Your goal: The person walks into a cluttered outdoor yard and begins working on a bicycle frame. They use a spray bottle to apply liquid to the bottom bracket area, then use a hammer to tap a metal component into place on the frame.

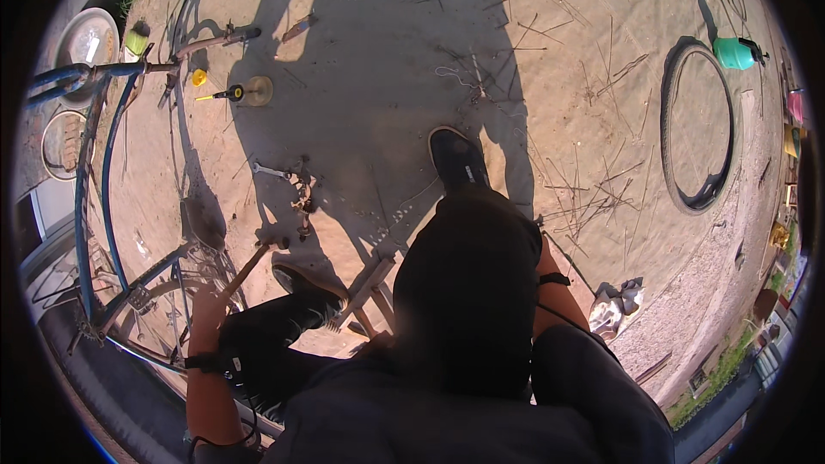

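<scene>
My left hand (207,302) is closed around the wooden handle of a hammer (247,271); its head points away from me, just beyond my left shoe. Beside that hand, on the left, stands a blue bicycle frame (105,180) with a crank and chainring (140,299) low down. My right forearm (559,308) passes along the outside of my right leg. The knee hides the fingers of my right hand (545,256), so what it touches cannot be seen.
A wrench (271,171) and rusty metal parts (302,196) lie ahead of my left shoe. Loose spokes (593,198) litter the ground at right, near a wheel rim with tyre (666,125) and a green container (733,53). A metal basin (89,39) sits far left.
</scene>
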A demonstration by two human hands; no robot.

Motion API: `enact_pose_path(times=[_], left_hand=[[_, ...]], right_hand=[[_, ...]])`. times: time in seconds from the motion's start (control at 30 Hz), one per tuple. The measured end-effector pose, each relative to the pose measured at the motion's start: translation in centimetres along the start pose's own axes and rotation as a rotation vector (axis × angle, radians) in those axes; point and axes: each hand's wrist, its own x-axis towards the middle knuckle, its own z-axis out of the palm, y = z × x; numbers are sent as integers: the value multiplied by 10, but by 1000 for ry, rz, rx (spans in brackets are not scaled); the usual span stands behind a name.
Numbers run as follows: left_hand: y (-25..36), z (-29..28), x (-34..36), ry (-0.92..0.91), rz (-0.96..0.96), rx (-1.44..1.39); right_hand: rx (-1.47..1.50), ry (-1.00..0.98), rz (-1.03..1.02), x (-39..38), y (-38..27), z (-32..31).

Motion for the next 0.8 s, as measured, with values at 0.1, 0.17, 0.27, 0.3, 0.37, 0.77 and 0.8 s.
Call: enact_pose_path(times=[0.1,0.17,0.27,0.3,0.37,0.77,0.8], left_hand=[[13,-2,-19,32,-123,-115],[27,-3,-12,-24,-27,-94],[51,10,-25,-64,-49,21],[40,23,-29,-55,-44,55],[39,38,-36,-36,-24,93],[54,58,-31,-164,-88,142],[58,58,-29,-202,-152,96]], right_hand=[[-624,13,-311,16,-1,6],[-1411,10,-826,50,11,-28],[-1492,-107,-879,-11,-36,17],[-1461,-150,-916,-36,-54,37],[-1436,-136,-917,-67,-74,59],[-1410,299,-717,-53,-83,60],[-1417,323,-701,-52,-82,58]])
